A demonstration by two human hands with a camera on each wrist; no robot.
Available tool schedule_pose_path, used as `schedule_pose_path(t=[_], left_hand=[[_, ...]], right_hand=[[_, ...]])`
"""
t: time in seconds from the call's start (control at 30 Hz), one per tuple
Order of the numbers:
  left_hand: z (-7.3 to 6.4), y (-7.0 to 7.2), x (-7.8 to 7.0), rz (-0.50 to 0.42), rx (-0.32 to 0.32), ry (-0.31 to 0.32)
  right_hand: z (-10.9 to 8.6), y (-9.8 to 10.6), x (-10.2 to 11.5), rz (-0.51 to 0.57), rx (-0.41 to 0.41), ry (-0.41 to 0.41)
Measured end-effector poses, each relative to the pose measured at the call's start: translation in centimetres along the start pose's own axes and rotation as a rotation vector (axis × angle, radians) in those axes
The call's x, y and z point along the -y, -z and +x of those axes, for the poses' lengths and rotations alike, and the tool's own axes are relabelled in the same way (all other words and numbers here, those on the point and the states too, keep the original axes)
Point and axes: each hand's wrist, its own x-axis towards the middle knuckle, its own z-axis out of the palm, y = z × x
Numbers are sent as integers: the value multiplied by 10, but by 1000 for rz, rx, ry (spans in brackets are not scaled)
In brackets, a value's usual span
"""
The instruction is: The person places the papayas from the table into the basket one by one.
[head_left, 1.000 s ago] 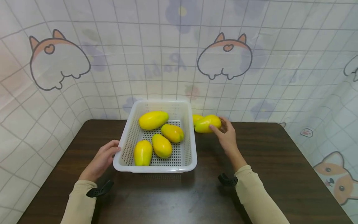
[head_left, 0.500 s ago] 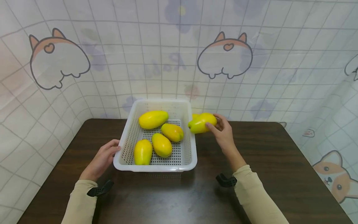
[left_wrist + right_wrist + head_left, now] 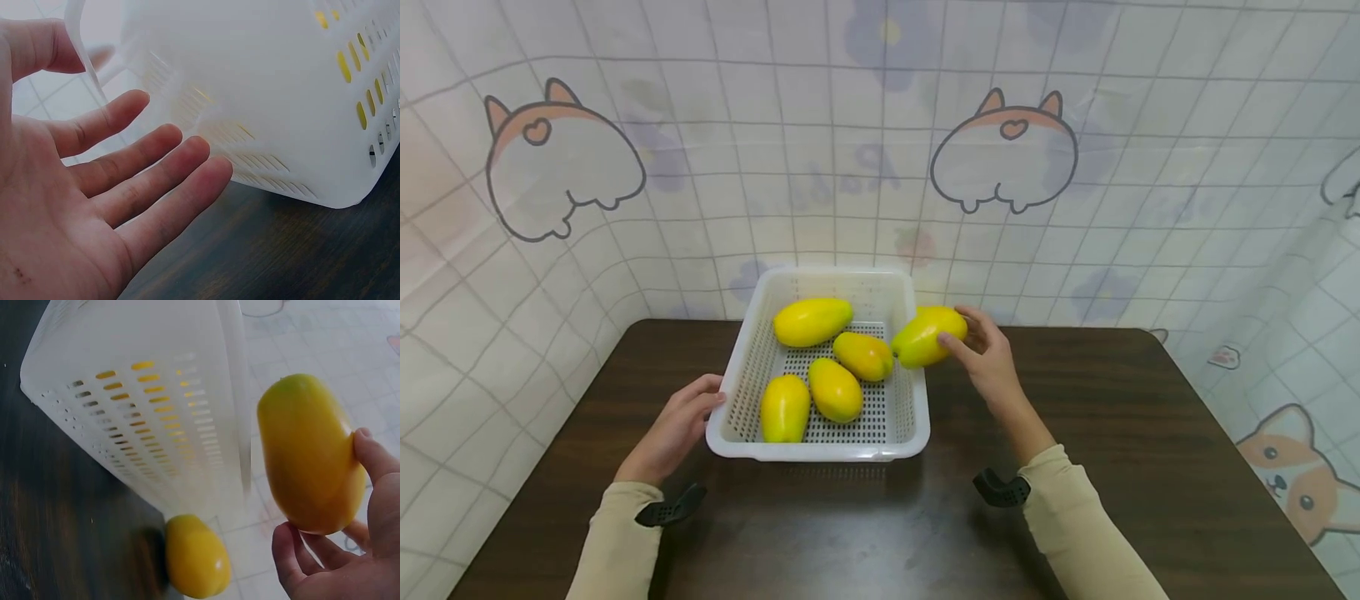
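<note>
A yellow papaya with a green end [image 3: 928, 337] is in my right hand [image 3: 992, 367], pinched between thumb and fingertips. It is tilted over the right rim of a white plastic basket [image 3: 912, 429]. In the right wrist view the held papaya [image 3: 309, 456] hangs in the air beside the basket wall. My left hand [image 3: 673, 429] holds the basket's left rim. The left wrist view shows its thumb over the rim [image 3: 75, 44], with the other fingers stretched along the outside. Several papayas [image 3: 835, 390] lie apart or touching on the basket floor.
Another papaya [image 3: 197, 556] lies on the table outside the basket, at its right side; the head view hides it. The dark wooden table [image 3: 1120, 433] ends at the back against a white grid-patterned curtain [image 3: 1120, 167].
My right hand has lifted the papaya from beside the other one at the back right and carried it left to above the basket rim. The left hand and basket have stayed put.
</note>
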Motion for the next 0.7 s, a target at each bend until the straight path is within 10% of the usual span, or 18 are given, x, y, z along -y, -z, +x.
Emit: schedule_pose_path(t=[0.7], left_hand=[[2, 0, -1, -2, -16, 7]], right_hand=[[-1, -14, 7, -40, 207, 32]])
